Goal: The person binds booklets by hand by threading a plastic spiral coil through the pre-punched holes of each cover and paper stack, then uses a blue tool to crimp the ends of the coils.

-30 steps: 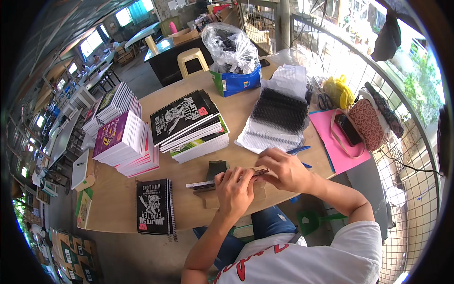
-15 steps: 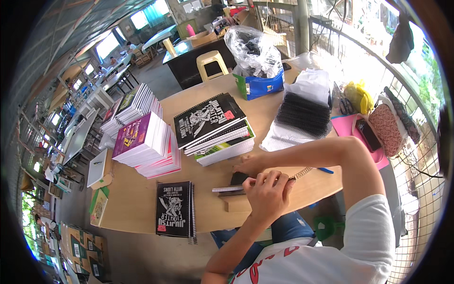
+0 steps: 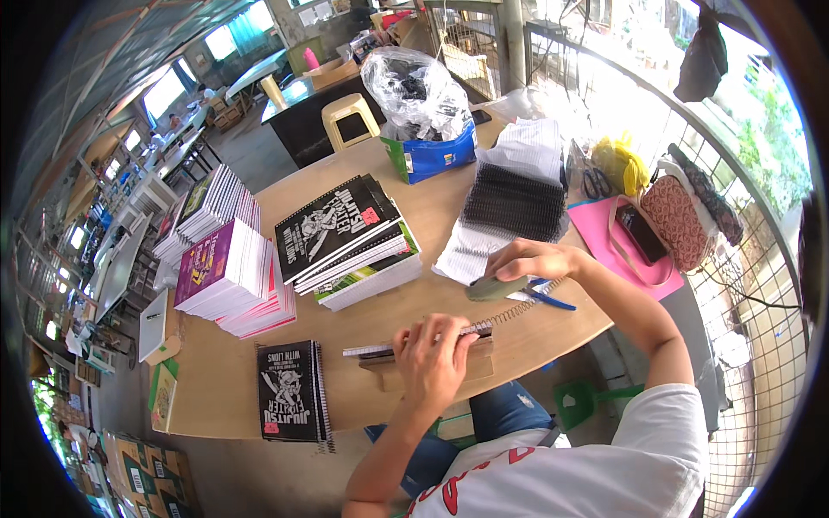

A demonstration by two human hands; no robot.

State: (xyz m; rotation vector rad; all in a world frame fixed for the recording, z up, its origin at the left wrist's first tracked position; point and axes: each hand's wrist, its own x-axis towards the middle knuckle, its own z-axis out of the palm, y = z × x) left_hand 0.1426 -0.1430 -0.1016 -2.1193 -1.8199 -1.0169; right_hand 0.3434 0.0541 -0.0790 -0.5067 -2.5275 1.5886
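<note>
My left hand is closed over the top of a thin book that stands on edge against a small wooden stand. From the right end of the book's edge a dark spiral binding coil sticks out, rising to the right. My right hand, fingers bent, grips a flat, rounded grey-green piece above the table; its exact kind is unclear. Blue-handled pliers lie beneath the right wrist, beside the coil. The coil's far end is hidden near that wrist.
Spiral-bound black notebooks lie at the table's front left. Taller book stacks and a pile topped by a black cover stand behind. Black coils lie on white wrap. A blue-green bag and pink folder are farther back.
My right hand has moved from left of the book across to its right, now carrying the grey-green piece. The left hand remains on the book. The whole view has shifted slightly.
</note>
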